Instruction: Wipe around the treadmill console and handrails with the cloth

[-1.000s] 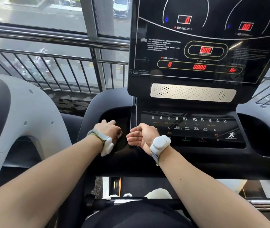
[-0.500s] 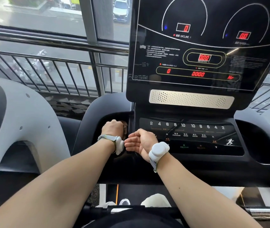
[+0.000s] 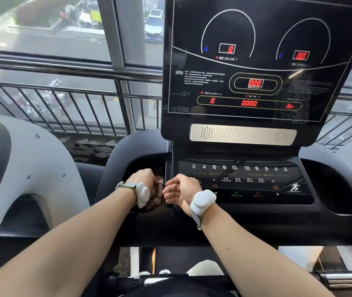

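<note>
Left hand (image 3: 144,182) reaches down into the black moulded cup recess (image 3: 149,166) left of the treadmill's dark button panel (image 3: 239,179), fingers on a brownish crumpled thing (image 3: 159,197) w/ grip hidden, while right hand (image 3: 181,191) hovers beside, palm-up, loosely curled, empty.

The left hand (image 3: 144,181) reaches knuckles-up into the dark cup recess (image 3: 135,166) at the left of the treadmill console, its fingers bent down onto a brownish, mesh-like thing (image 3: 157,199) lying there; what that thing is cannot be told. The right hand (image 3: 180,190) hovers just beside it at the recess edge, palm turned leftward, fingers loosely curled and holding nothing
</note>
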The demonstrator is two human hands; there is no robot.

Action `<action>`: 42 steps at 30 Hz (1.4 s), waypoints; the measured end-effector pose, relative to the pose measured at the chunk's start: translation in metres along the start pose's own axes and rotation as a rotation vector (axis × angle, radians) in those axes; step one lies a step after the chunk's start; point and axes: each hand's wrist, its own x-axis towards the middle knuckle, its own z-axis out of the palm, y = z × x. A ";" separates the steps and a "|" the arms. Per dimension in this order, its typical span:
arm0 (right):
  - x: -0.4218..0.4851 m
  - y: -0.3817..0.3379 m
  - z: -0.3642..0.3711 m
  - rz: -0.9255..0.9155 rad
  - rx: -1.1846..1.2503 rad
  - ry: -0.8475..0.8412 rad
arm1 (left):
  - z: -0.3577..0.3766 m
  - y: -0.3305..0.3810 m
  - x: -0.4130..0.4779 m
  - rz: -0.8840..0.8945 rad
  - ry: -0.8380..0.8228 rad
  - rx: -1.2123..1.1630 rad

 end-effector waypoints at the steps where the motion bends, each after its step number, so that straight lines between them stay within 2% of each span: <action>1: -0.001 0.000 0.000 -0.002 -0.001 0.003 | 0.002 0.000 -0.003 -0.013 -0.010 0.023; 8: -0.002 0.003 -0.001 -0.004 -0.012 0.009 | 0.011 -0.003 -0.020 -0.059 0.125 0.244; 11: -0.001 0.001 0.001 0.000 -0.021 0.011 | 0.014 -0.005 -0.016 -0.059 0.199 0.237; 20: 0.001 0.003 -0.001 0.011 -0.006 -0.007 | 0.006 0.002 0.006 -0.049 0.244 0.195; 26: 0.005 0.002 -0.004 0.013 -0.003 -0.017 | -0.003 0.019 0.020 -0.076 0.223 0.171; 31: 0.006 0.002 -0.004 0.010 0.000 -0.024 | -0.001 0.019 0.025 -0.069 0.188 0.038; 42: 0.005 0.005 0.000 -0.024 -0.021 -0.018 | 0.016 0.000 -0.002 0.050 -0.018 0.041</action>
